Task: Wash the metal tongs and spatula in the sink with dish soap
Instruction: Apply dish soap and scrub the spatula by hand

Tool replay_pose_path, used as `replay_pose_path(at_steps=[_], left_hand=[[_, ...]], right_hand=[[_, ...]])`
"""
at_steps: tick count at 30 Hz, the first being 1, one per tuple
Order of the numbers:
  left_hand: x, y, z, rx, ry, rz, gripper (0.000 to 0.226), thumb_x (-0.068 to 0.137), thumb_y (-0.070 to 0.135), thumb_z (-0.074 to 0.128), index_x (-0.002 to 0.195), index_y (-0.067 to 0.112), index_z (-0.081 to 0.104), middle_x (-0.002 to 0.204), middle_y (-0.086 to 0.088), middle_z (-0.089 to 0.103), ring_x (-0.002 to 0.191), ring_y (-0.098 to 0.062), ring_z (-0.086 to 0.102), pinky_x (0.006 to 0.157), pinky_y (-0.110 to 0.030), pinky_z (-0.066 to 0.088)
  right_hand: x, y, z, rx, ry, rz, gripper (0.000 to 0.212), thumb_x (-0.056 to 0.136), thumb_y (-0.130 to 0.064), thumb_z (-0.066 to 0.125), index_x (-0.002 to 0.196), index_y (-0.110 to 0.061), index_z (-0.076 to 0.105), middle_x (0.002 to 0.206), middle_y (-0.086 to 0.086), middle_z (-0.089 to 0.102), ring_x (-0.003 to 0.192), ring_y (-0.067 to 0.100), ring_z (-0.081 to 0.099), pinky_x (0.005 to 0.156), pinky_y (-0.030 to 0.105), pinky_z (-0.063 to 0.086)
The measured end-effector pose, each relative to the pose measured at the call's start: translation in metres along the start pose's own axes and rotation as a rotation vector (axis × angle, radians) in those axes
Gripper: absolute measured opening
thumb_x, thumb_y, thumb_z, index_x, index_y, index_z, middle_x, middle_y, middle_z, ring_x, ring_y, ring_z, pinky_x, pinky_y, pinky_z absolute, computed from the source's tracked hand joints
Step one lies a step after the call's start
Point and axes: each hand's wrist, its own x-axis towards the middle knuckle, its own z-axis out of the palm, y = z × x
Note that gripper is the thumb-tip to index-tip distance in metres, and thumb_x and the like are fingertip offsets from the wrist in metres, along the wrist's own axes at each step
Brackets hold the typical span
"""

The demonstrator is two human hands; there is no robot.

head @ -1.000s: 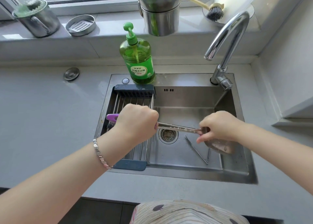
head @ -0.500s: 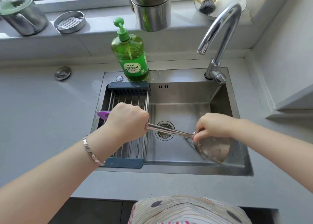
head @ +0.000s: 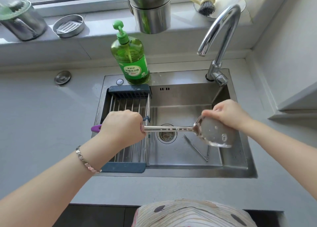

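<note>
Left hand (head: 122, 125) in a fist, knuckles up, fingers closed round the handle of the spatula (head: 173, 128), above the right edge of the rack (head: 127, 167). Purple handle tip poking out at the hand's left side. Left forearm stretched in from the near left, bracelet (head: 86, 160) on the wrist. Spatula held level across the sink (head: 171, 172), shaft running right over the drain (head: 166, 135), wet with droplets, blade at the right end tilted, its face up and toward the near side. Right hand (head: 228, 114) arched over the far edge of the blade, wrist bent, fingers curled down and pressed on the metal; palm side hidden, so cannot tell whether anything lies under it. Right forearm coming in from the near right. Tongs (head: 197, 147) lying flat on the sink floor, below the blade and to the right of the drain, arms spread in a narrow V, partly hidden by the blade. Soap (head: 131, 60), a green pump bottle, upright on the far rim of the sink, just behind the rack. Tap (head: 220, 37) at the far right corner, spout arching left, no water seen running. Grey tabletop (head: 42, 115) around the sink. On the sill (head: 96, 37) beyond, metal cups, a round tin and a brush.
</note>
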Motion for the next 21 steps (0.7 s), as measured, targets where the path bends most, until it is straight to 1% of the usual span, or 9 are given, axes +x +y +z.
replay_pose_path(at_steps=[3, 7, 9, 10, 12, 14, 17, 19, 21], left_hand=[[-0.001, 0.006, 0.008, -0.154, -0.068, -0.117, 0.036, 0.081, 0.045, 0.060, 0.056, 0.024, 0.045, 0.059, 0.009, 0.049, 0.058, -0.015, 0.051, 0.057, -0.023, 0.045], [0.001, 0.006, 0.013, -0.230, -0.093, -0.227, 0.021, 0.080, 0.043, 0.061, 0.072, 0.024, 0.059, 0.065, 0.005, 0.059, 0.064, -0.018, 0.061, 0.062, -0.027, 0.053], [0.001, 0.005, 0.014, -0.221, -0.106, -0.229, 0.019, 0.081, 0.041, 0.061, 0.075, 0.024, 0.060, 0.067, 0.004, 0.060, 0.066, -0.018, 0.062, 0.062, -0.027, 0.052], [0.001, 0.006, 0.014, -0.208, -0.111, -0.224, 0.018, 0.082, 0.041, 0.060, 0.076, 0.023, 0.060, 0.068, 0.004, 0.060, 0.067, -0.018, 0.062, 0.062, -0.027, 0.052], [0.000, 0.009, 0.016, -0.173, -0.115, -0.207, 0.019, 0.084, 0.040, 0.057, 0.079, 0.022, 0.059, 0.067, 0.004, 0.058, 0.066, -0.019, 0.061, 0.062, -0.027, 0.051], [-0.001, 0.012, 0.018, -0.153, -0.121, -0.189, 0.019, 0.086, 0.039, 0.054, 0.080, 0.021, 0.057, 0.066, 0.005, 0.053, 0.066, -0.020, 0.058, 0.062, -0.027, 0.049], [-0.001, 0.014, 0.016, -0.132, -0.109, -0.171, 0.018, 0.087, 0.039, 0.054, 0.080, 0.022, 0.055, 0.065, 0.006, 0.049, 0.066, -0.020, 0.056, 0.061, -0.027, 0.048], [-0.001, 0.012, 0.015, -0.116, -0.097, -0.169, 0.019, 0.087, 0.040, 0.054, 0.080, 0.022, 0.055, 0.064, 0.006, 0.048, 0.066, -0.020, 0.056, 0.061, -0.027, 0.048], [-0.002, 0.011, 0.015, -0.109, -0.097, -0.172, 0.020, 0.087, 0.040, 0.054, 0.079, 0.022, 0.054, 0.063, 0.006, 0.048, 0.064, -0.019, 0.056, 0.061, -0.027, 0.048]], right_hand=[[-0.002, 0.003, 0.004, 0.449, 0.179, 0.237, 0.031, 0.075, -0.038, 0.074, 0.061, -0.013, 0.061, 0.070, 0.009, 0.065, 0.067, 0.025, 0.061, 0.063, 0.030, 0.048], [-0.013, 0.002, 0.036, 0.987, 0.147, 0.503, 0.013, 0.079, -0.013, 0.071, 0.084, -0.006, 0.060, 0.088, 0.010, 0.064, 0.075, 0.021, 0.062, 0.067, 0.029, 0.053], [-0.018, 0.005, 0.045, 1.104, 0.085, 0.497, 0.028, 0.076, 0.001, 0.071, 0.101, 0.000, 0.060, 0.094, 0.013, 0.065, 0.076, 0.020, 0.064, 0.069, 0.028, 0.057], [-0.020, 0.005, 0.046, 1.122, 0.050, 0.491, 0.033, 0.073, 0.005, 0.072, 0.103, 0.002, 0.059, 0.094, 0.015, 0.066, 0.076, 0.021, 0.065, 0.068, 0.026, 0.058], [-0.020, 0.008, 0.041, 0.998, 0.010, 0.482, 0.028, 0.069, 0.002, 0.077, 0.092, -0.001, 0.061, 0.087, 0.013, 0.068, 0.067, 0.019, 0.068, 0.061, 0.021, 0.059], [-0.014, 0.007, 0.030, 0.715, 0.051, 0.455, 0.021, 0.073, -0.019, 0.078, 0.077, -0.007, 0.062, 0.067, 0.010, 0.066, 0.044, 0.010, 0.060, 0.044, 0.018, 0.053], [0.001, 0.009, 0.020, 0.455, 0.161, 0.469, 0.045, 0.085, -0.051, 0.057, 0.070, -0.009, 0.057, 0.051, 0.010, 0.056, 0.027, 0.010, 0.043, 0.032, 0.016, 0.036], [0.004, 0.011, 0.021, 0.389, 0.143, 0.430, 0.045, 0.090, -0.051, 0.047, 0.072, -0.011, 0.056, 0.055, 0.011, 0.058, 0.030, 0.013, 0.046, 0.033, 0.017, 0.037], [0.000, 0.015, 0.027, 0.367, 0.074, 0.302, 0.032, 0.092, -0.039, 0.052, 0.080, -0.010, 0.057, 0.076, 0.012, 0.064, 0.044, 0.012, 0.056, 0.036, 0.017, 0.043]])
